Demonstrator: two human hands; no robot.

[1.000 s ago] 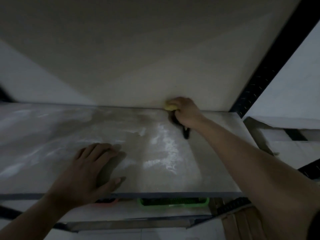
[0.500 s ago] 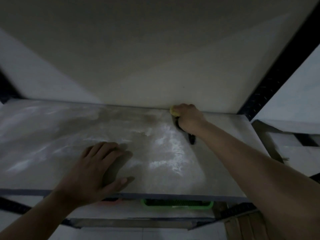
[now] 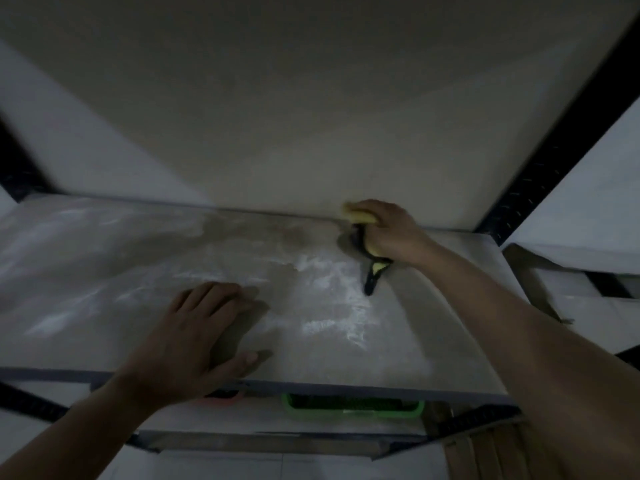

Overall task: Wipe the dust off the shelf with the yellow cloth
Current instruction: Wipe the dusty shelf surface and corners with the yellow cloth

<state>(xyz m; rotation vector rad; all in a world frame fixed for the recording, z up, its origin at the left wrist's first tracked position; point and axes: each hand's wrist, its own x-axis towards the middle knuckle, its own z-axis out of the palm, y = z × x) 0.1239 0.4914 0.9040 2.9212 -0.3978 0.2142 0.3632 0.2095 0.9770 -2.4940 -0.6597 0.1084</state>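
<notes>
Right hand (image 3: pixel 389 230) grips bunched yellow cloth (image 3: pixel 360 218), pressed on the shelf (image 3: pixel 433 323) at its back edge against the wall (image 3: pixel 311 116). Dark end of the cloth trails out below the grip. White dust streaks (image 3: pixel 332 299) lie near-left of the grip. Left hand (image 3: pixel 197 334) rests flat, fingers spread, well left, at the front edge. Green basket (image 3: pixel 349 407) sits on the lower level.

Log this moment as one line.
step: wipe at back edge | right hand: grips yellow cloth | left hand: flat on shelf | dust: white patches mid-shelf
</notes>
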